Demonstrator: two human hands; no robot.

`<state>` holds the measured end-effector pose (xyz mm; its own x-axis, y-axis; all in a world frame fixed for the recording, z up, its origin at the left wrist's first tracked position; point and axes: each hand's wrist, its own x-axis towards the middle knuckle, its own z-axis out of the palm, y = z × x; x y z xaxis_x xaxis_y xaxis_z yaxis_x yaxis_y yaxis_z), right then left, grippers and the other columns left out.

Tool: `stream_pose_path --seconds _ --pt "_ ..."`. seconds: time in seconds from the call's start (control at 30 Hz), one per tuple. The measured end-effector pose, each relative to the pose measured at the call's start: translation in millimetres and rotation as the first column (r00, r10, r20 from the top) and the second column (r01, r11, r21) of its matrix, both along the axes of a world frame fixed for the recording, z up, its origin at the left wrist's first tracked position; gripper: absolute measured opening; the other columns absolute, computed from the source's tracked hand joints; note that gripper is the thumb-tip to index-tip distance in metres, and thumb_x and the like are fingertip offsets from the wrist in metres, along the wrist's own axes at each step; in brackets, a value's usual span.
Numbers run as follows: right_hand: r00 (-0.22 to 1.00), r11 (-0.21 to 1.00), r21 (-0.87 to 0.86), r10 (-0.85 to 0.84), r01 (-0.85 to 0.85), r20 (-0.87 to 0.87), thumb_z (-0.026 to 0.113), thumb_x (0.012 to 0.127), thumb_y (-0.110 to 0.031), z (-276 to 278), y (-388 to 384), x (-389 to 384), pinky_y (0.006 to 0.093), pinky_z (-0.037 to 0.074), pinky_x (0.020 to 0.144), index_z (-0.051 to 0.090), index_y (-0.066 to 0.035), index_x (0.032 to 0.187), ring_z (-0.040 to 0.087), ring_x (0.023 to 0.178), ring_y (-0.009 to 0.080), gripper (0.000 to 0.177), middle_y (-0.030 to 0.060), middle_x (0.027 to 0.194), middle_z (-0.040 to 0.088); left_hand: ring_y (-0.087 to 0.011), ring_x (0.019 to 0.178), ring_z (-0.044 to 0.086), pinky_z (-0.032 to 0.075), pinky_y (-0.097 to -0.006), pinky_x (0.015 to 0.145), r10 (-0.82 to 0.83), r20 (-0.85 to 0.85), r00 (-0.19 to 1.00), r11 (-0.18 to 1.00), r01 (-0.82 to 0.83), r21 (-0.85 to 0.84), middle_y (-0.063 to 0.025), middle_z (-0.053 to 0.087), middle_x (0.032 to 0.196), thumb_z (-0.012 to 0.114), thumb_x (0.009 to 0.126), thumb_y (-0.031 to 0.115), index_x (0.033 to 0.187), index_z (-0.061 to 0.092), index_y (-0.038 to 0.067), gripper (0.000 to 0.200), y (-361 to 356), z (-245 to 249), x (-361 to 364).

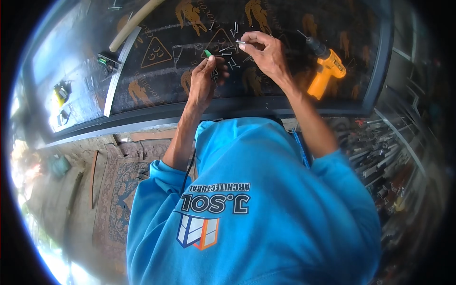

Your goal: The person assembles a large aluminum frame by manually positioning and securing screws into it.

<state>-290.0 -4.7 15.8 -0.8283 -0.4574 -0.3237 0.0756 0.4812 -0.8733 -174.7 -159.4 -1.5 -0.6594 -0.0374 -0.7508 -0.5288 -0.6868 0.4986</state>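
My left hand pinches a small green plastic piece between thumb and forefinger, its tip pointing up and to the left. The other fingers of that hand curl underneath, blurred. Up and to the right, my right hand grips a screw at its thumb and fingertips, held nearly level. Loose screws lie scattered on the dark printed board between and beyond the hands. Right of my right hand, a yellow cordless drill rests on its side, its bit pointing up and left.
A pale wooden handle and a metal strip lie on the left, near a small dark tool and a yellow tool. A dark frame edge borders the board. Metal offcuts cover the floor at right; a patterned rug lies left.
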Motion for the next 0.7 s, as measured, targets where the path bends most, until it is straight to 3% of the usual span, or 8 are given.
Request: stream_pose_path --seconds 0.07,0.27,0.37,0.43,0.57,0.7 --pt "0.990 0.999 -0.025 -0.045 0.042 -0.136 0.066 0.082 -0.012 9 3 7 0.0266 0.048 0.060 0.067 -0.005 0.091 0.062 0.067 0.0135 0.011 0.0046 0.083 0.069 -0.0134 0.075 0.059 0.042 -0.0239 0.060 -0.013 -0.023 1.000 1.000 0.013 0.025 -0.0066 0.062 0.088 0.046 0.098 0.030 0.104 0.059 0.003 0.031 1 2 -2" --pt "0.989 0.999 -0.002 -0.037 0.037 -0.147 0.067 0.079 -0.011 23 8 18 0.0299 0.051 0.063 0.066 -0.004 0.089 0.064 0.071 0.0193 0.012 0.0088 0.084 0.066 -0.0110 0.075 0.057 0.041 -0.0226 0.059 -0.122 -0.084 0.989 0.992 0.119 -0.042 -0.0028 0.061 0.089 0.051 0.097 0.028 0.104 0.060 0.003 0.027 8 12 -22" --pt "0.978 0.999 0.017 0.049 -0.047 -0.202 0.067 0.079 -0.011 24 8 25 0.0305 0.052 0.063 0.067 -0.003 0.090 0.065 0.074 0.0216 0.013 0.0093 0.083 0.065 -0.0076 0.074 0.056 0.039 -0.0195 0.056 -0.201 -0.135 0.970 0.979 0.198 -0.039 -0.0014 0.061 0.085 0.055 0.094 0.026 0.100 0.061 0.005 0.023 10 5 -24" --pt "0.989 1.000 -0.007 0.018 -0.019 -0.146 0.067 0.079 -0.011 33 6 29 0.0296 0.052 0.062 0.067 -0.003 0.091 0.065 0.073 0.0205 0.014 0.0087 0.082 0.065 -0.0056 0.070 0.052 0.038 -0.0182 0.054 -0.157 -0.182 0.971 0.970 0.186 0.155 0.0016 0.059 0.081 0.056 0.094 0.023 0.097 0.062 0.006 0.018 10 5 -27" --pt "0.998 0.990 -0.132 -0.056 0.057 0.009 0.069 0.079 -0.009 35 8 36 0.0265 0.051 0.058 0.068 -0.004 0.095 0.064 0.068 0.0156 0.017 0.0070 0.082 0.064 -0.0057 0.068 0.050 0.038 -0.0180 0.054 -0.151 -0.216 0.965 0.950 0.202 0.238 0.0015 0.057 0.081 0.055 0.095 0.023 0.096 0.061 0.006 0.018 12 3 -27" --pt "0.997 0.990 -0.121 -0.076 0.073 -0.023 0.070 0.079 -0.007 42 7 41 0.0246 0.050 0.056 0.068 -0.004 0.097 0.063 0.065 0.0127 0.018 0.0060 0.082 0.064 -0.0062 0.069 0.050 0.037 -0.0171 0.053 -0.137 -0.248 0.959 0.918 0.217 0.332 0.0003 0.057 0.084 0.055 0.095 0.024 0.097 0.060 0.005 0.020 13 4 -27"
